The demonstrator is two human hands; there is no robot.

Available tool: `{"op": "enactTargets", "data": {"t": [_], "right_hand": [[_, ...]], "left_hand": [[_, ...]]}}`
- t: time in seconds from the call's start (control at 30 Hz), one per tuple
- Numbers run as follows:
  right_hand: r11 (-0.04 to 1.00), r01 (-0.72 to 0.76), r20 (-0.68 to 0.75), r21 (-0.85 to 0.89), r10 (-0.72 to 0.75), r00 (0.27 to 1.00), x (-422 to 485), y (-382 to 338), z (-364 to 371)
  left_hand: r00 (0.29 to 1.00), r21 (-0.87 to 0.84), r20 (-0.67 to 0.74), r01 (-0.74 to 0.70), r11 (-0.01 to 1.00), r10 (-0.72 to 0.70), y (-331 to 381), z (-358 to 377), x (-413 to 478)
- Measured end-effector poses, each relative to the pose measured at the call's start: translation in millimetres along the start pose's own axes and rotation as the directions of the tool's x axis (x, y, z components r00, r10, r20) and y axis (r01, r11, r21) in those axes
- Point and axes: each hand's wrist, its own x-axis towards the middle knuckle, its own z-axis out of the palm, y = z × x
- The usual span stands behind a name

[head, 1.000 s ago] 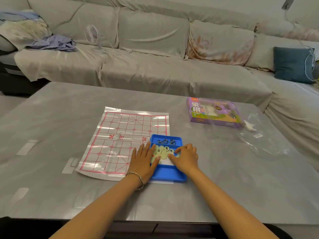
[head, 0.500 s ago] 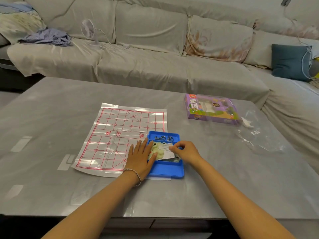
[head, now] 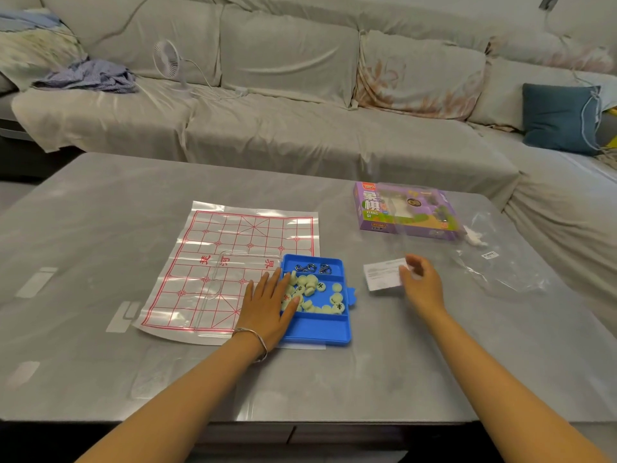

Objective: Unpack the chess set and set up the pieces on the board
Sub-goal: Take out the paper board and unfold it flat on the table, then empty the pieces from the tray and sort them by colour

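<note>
Head-mounted, forward-down, seemingly close over board (head: pixel 233 238).

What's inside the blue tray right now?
In the blue tray, pale round chess pieces lie in the middle compartment and metal rings in the far one. The left hand rests over the tray's left edge, covering any pieces beneath its fingers.

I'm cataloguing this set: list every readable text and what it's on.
"象棋": box.
"XIANG QI": same box.
"楚河": board, in red, upside down from here.
"界": board, beside the tray.
Pieces: characters too small to read.
Slip: print blurred.
Bag label: too small to read.
</note>
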Motion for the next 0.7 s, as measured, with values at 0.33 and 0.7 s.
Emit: {"op": "enactTargets", "data": {"t": [0.33, 0.7], "right_hand": [[0.755, 0.291, 0.382, -0.588, -0.058, 0.922, -29.1, 45.9, 12.5], [0.788, 0.29, 0.268, -0.543, -0.165, 0.949, -3.8, 28.0, 23.7]], "left_hand": [[1.0, 0.029, 0.011, -0.024, 0.999, 0.024, -3.4, 2.3, 1.2], [0.999, 0.025, 0.027, -0.028, 0.999, 0.028, -3.0, 3.4, 1.9]]}}
